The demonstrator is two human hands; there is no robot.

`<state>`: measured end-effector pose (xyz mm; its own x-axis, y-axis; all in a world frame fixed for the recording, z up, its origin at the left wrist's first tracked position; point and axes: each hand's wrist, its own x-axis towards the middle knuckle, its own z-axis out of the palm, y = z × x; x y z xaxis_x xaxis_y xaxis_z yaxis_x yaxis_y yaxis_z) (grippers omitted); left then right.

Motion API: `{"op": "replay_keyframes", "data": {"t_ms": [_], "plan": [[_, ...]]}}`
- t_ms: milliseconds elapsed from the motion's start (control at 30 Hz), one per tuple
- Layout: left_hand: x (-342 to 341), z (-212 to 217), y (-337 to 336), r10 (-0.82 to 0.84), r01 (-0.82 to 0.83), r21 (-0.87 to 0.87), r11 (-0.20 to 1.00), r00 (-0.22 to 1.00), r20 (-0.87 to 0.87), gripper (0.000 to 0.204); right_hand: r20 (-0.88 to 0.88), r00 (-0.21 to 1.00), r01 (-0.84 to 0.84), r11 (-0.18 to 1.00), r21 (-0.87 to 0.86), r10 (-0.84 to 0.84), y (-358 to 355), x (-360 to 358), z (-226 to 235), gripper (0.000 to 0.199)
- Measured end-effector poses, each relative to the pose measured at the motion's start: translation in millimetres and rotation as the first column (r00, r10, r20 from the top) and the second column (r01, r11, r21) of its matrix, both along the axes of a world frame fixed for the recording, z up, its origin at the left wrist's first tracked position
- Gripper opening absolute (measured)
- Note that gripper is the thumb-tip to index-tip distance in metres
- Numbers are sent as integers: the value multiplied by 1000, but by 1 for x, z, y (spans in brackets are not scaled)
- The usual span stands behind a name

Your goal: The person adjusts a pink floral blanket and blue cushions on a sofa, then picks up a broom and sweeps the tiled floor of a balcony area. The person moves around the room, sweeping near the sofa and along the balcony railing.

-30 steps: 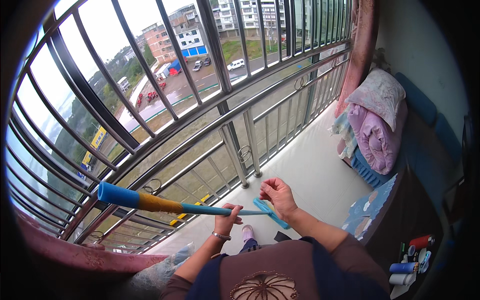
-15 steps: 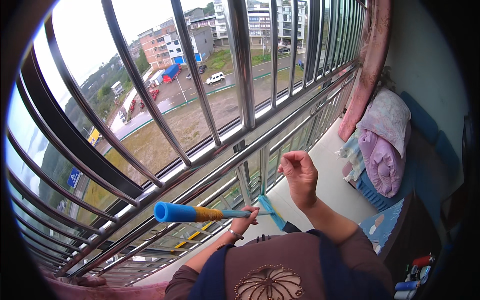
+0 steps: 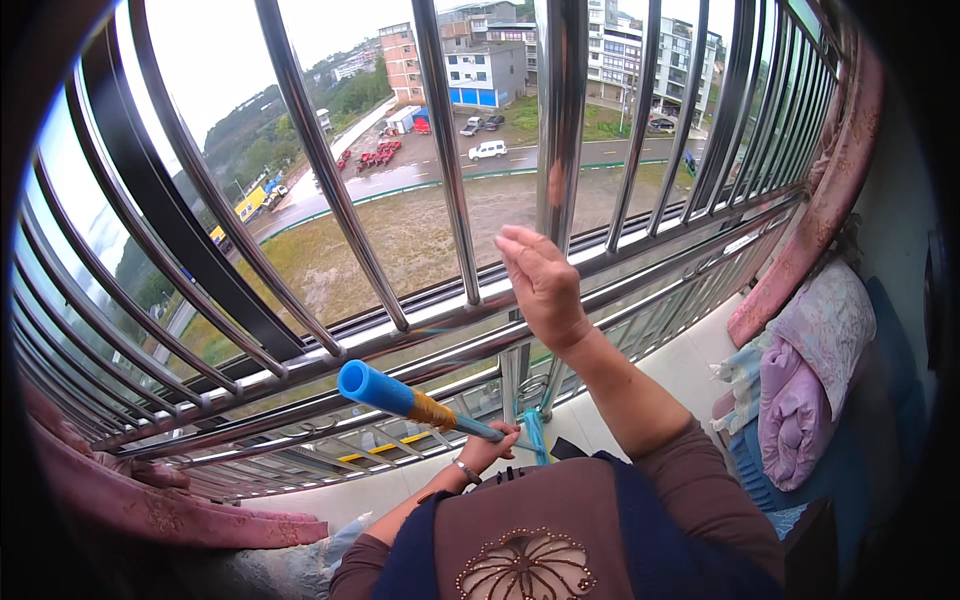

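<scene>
Pink fabric marks the far left, where a curtain (image 3: 165,505) bunches beside steel bars (image 3: 444,150) that run across a window above a road and a bare lot. Right of it, a blue pole (image 3: 440,414) rises slantwise toward the viewer, hollow end up, with a yellow-brown wrap (image 3: 427,405) below that end. On its lower stretch is the person's left hand (image 3: 490,447), fingers closed around the shaft, a bracelet (image 3: 467,471) at the wrist. Beyond the grip, the pole's blue head (image 3: 537,437) sits low near the railing's foot; whether it touches the floor (image 3: 585,428) cannot be told.

The right hand (image 3: 540,285) is raised before the bars, well apart from the pole, its fingers loosely bent, nothing seen in them; contact with the steel cannot be confirmed. At right, a purple quilt (image 3: 797,415) is heaped beside a pale pillow (image 3: 825,310), near a second curtain (image 3: 795,255).

So far, the one-handed hold appears settled and the pole is under control, while the right hand plays no part in it. How much of the work is finished, or remains, cannot be judged from this view.
</scene>
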<state>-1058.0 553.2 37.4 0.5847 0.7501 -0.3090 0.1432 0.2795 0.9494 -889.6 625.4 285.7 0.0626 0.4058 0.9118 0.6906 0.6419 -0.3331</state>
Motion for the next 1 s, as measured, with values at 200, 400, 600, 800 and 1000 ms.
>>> {"op": "replay_keyframes", "data": {"t_ms": [200,400,600,800,1000], "plan": [[2,8,-3,22,-16,44,999,991,-135,22,-70,982,-188,941,-281,175,-18,11,-59,15],[4,17,2,-7,84,206,975,938,-347,27,-44,960,-253,793,-555,276,-60,18,-137,13],[3,51,21,-25,164,379,911,938,-346,25,-61,959,-226,619,-752,277,-106,33,-218,25],[34,82,23,-267,402,389,829,895,-356,21,-127,943,-288,567,-771,307,-117,32,-240,41],[61,72,19,-375,472,418,776,879,-296,17,-243,943,-328,504,-799,227,-131,38,-241,35]]}}
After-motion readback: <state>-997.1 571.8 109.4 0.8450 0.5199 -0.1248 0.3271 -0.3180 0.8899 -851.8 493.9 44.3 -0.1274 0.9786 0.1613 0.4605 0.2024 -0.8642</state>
